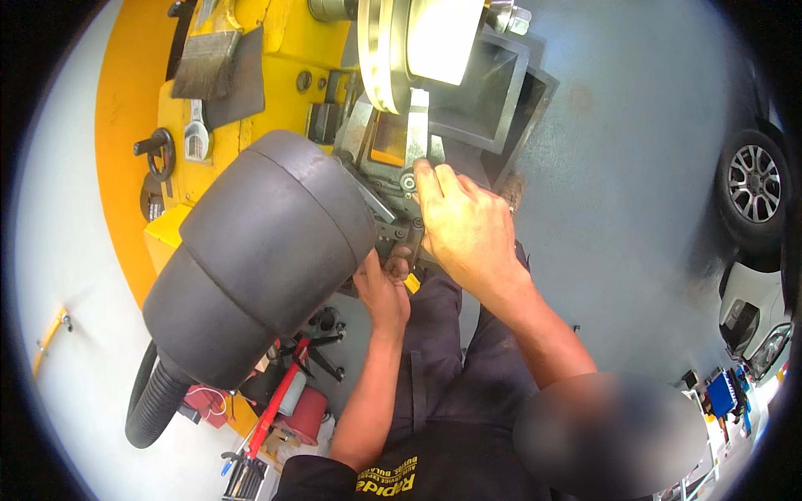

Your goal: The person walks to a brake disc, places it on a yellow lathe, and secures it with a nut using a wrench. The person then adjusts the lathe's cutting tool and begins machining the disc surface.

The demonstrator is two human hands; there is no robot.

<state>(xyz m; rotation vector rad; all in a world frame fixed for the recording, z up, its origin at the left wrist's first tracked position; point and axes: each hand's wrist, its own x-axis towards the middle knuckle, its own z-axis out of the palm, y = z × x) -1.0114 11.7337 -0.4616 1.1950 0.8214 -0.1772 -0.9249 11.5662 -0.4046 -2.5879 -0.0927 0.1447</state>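
A yellow lathe-like machine point(288, 37) stands in front of me, a bright round metal disc point(380, 58) mounted on its shaft. Below the disc, a flat metal arm point(418, 125) runs down to a bolted joint. My right hand point(468, 219) is closed round the lower end of that arm, fingertips beside the bolt. Lower and to the left, my left hand point(384, 288) has its fingers curled at a small dark handle point(415, 242) under the metal slide. Its grip is partly hidden by a large black lamp-like housing point(267, 234).
A ribbed flexible hose point(159, 409) joins the black housing. A wide brush point(205, 63), a wrench point(196, 134) and a handwheel point(154, 154) are on the machine's left. A grey metal bin point(501, 100) stands beyond. A car wheel point(752, 185) is at far right.
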